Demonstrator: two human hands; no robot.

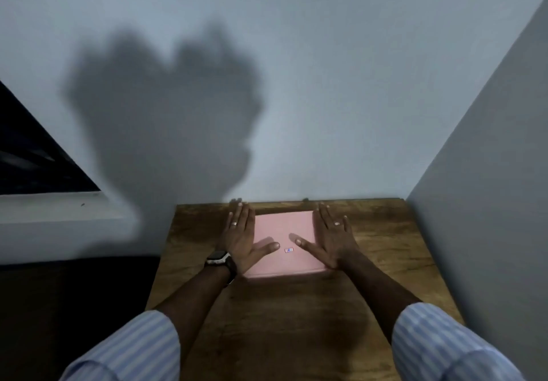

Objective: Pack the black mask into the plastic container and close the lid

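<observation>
A pink plastic container [284, 226] with its lid down lies flat on the wooden table [267, 321], near the far edge. A small sticker [288, 250] shows on the lid. My left hand [240, 237] lies flat along the container's left side, fingers straight, thumb resting on the lid. My right hand [332, 237] lies flat along its right side, thumb also on the lid. Neither hand grips anything. No black mask is visible.
The table stands in a corner: a pale wall behind it and a wall [489, 202] close on the right. A dark window [32, 158] with a sill sits at the left. Dark floor lies left of the table.
</observation>
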